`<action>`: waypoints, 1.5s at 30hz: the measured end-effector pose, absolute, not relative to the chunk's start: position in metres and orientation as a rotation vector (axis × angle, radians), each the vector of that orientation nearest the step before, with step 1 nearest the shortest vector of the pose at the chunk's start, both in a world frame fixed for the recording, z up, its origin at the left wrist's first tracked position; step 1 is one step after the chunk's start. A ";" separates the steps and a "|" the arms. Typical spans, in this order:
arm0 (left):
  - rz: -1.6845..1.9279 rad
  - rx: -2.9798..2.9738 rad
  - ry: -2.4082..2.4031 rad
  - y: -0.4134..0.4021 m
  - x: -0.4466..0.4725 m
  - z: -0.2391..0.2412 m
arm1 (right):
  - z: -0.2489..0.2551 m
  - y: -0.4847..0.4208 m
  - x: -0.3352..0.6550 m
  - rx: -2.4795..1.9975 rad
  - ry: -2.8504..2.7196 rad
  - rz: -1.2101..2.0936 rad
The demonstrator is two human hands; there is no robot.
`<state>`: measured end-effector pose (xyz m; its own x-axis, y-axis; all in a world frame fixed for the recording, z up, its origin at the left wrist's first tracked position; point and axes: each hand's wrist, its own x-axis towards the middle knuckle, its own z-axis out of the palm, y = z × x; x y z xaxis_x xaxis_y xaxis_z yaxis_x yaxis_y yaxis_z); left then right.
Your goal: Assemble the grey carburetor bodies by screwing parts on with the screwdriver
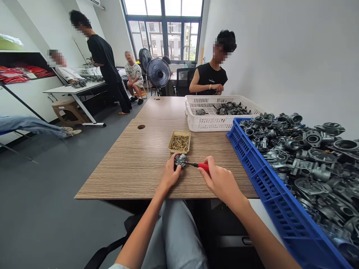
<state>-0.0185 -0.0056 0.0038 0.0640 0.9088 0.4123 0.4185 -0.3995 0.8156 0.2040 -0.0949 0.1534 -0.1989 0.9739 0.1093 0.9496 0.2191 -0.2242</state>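
Observation:
My left hand (pixel 170 172) is closed around a small grey metal carburetor (pixel 181 160), held on the table near its front edge. In my right hand (pixel 221 179) is a screwdriver (pixel 203 166) with a red handle and a dark shaft. The shaft points left, and its tip meets the side of the carburetor; the exact contact spot is too small to make out. Just beyond the carburetor stands a shallow beige tray (pixel 169 145) holding many small brass-coloured parts.
To my right, a blue crate (pixel 260 179) is heaped with carburetors (pixel 311 157). Behind it a white basket (pixel 207 123) holds more dark metal parts. A person (pixel 213 76) works at the table's far end. Fans (pixel 158 73) and other people are farther back.

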 end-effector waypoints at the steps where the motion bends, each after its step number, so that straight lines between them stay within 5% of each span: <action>1: 1.307 1.847 1.317 -0.006 -0.019 0.004 | 0.154 -0.096 0.206 -1.748 -2.280 0.202; 21: 1.345 1.727 1.376 -0.005 -0.021 0.005 | 0.163 -0.111 0.196 -1.608 -2.387 0.359; 33: 1.317 1.765 1.356 -0.006 -0.022 0.006 | 0.156 -0.105 0.191 -1.919 -2.300 0.047; 45: 1.323 1.796 1.365 -0.006 -0.021 0.006 | 0.155 -0.109 0.201 -1.499 -2.324 0.428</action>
